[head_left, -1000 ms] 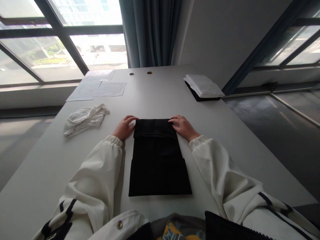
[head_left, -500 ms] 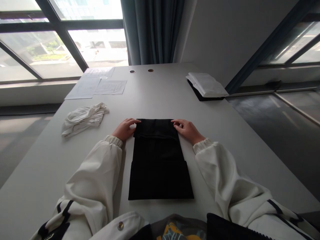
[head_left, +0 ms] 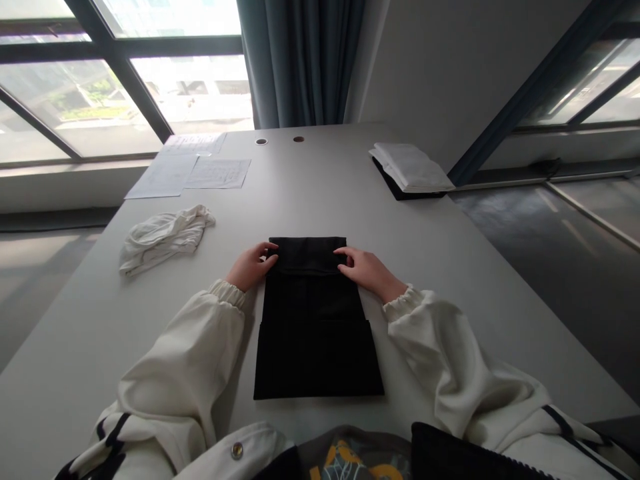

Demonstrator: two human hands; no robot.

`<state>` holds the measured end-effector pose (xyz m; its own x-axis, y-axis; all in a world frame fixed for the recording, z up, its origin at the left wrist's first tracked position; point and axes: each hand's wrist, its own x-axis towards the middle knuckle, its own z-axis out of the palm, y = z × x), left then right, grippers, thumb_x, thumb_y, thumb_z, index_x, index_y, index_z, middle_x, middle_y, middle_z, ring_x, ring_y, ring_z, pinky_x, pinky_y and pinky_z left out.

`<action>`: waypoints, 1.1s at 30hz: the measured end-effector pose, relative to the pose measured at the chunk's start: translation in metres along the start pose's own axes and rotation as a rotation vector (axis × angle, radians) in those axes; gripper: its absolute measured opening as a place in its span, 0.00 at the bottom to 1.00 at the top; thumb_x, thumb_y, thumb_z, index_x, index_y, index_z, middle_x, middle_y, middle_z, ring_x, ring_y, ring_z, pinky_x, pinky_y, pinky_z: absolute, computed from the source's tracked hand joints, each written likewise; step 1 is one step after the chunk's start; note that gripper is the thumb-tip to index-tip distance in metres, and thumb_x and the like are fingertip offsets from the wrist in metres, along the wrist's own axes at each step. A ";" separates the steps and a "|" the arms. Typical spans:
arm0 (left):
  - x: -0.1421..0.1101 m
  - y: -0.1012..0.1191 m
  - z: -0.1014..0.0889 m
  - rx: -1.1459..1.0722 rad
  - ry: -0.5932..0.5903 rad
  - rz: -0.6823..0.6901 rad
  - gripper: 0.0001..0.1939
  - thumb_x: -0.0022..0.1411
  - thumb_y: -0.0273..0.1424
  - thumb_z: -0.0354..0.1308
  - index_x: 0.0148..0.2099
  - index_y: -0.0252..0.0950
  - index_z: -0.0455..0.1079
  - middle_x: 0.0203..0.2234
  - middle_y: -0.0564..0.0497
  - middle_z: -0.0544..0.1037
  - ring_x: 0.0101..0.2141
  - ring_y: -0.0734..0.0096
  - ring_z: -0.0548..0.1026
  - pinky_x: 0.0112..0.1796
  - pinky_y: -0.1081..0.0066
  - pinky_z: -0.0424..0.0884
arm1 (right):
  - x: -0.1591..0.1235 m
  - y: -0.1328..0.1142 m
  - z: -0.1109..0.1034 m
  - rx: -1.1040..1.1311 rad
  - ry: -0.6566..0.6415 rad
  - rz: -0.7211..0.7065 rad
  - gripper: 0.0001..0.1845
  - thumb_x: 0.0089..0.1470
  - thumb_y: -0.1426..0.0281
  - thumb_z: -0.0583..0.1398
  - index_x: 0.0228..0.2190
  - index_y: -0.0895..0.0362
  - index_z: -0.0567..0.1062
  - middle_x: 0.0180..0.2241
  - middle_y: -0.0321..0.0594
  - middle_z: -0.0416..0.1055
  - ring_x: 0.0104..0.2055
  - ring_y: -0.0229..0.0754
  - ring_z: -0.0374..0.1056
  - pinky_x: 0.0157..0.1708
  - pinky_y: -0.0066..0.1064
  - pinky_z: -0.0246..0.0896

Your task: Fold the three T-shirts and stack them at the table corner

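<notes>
A folded black cloth (head_left: pixel 314 360) lies flat on the white table in front of me, its near and far ends turned in toward the middle. My left hand (head_left: pixel 250 265) is at the left edge of the far fold, with fingertips touching the fabric and the thumb apart from the index finger. Across from it, my right hand (head_left: pixel 371 272) rests its fingertips on the right edge of the same fold, thumb and forefinger likewise apart. Neither hand visibly pinches the cloth.
A crumpled white cloth (head_left: pixel 167 240) lies to the left on the table (head_left: pixel 300 193). Behind it are several sheets of paper (head_left: pixel 219 173). A folded white cloth (head_left: pixel 413 167) sits atop a black item (head_left: pixel 403 195) near the right edge. Two round holes pierce the far tabletop.
Both hands have slid slightly nearer to me along the far fold's sides, away from its far corners. My right fingertips now reach farther over the fabric. The cloth keeps its shape.
</notes>
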<state>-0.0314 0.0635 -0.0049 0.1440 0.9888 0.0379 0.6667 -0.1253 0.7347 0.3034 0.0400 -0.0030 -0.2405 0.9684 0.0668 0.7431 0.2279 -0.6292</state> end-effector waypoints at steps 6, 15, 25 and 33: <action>0.000 0.007 0.001 -0.064 -0.108 -0.089 0.22 0.60 0.37 0.63 0.57 0.43 0.77 0.33 0.52 0.80 0.28 0.69 0.75 0.30 0.70 0.74 | 0.007 0.002 -0.003 0.163 0.013 0.063 0.17 0.50 0.70 0.60 0.41 0.53 0.84 0.22 0.29 0.66 0.24 0.37 0.63 0.28 0.30 0.60; -0.002 0.007 0.001 -0.542 -0.154 -0.244 0.34 0.58 0.36 0.70 0.66 0.36 0.70 0.42 0.47 0.80 0.26 0.77 0.71 0.23 0.75 0.70 | 0.009 -0.001 0.001 0.890 0.022 0.290 0.19 0.52 0.69 0.64 0.48 0.52 0.78 0.41 0.41 0.78 0.39 0.42 0.74 0.35 0.33 0.73; -0.006 0.018 -0.001 -0.770 -0.141 -0.284 0.39 0.55 0.30 0.74 0.68 0.35 0.68 0.40 0.48 0.78 0.25 0.80 0.69 0.21 0.78 0.66 | 0.004 -0.015 0.003 1.135 -0.068 0.424 0.28 0.48 0.76 0.69 0.52 0.53 0.80 0.42 0.39 0.81 0.36 0.38 0.75 0.30 0.26 0.75; -0.022 0.012 0.000 -0.781 -0.201 -0.252 0.47 0.55 0.31 0.73 0.74 0.36 0.61 0.39 0.49 0.78 0.25 0.79 0.67 0.22 0.76 0.65 | -0.011 -0.022 0.003 1.024 -0.082 0.318 0.43 0.46 0.77 0.66 0.65 0.56 0.71 0.39 0.38 0.82 0.33 0.39 0.75 0.34 0.30 0.77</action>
<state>-0.0271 0.0405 0.0032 0.2355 0.9373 -0.2569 0.0095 0.2621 0.9650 0.2881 0.0237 0.0079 -0.1980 0.9498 -0.2423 -0.0890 -0.2636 -0.9605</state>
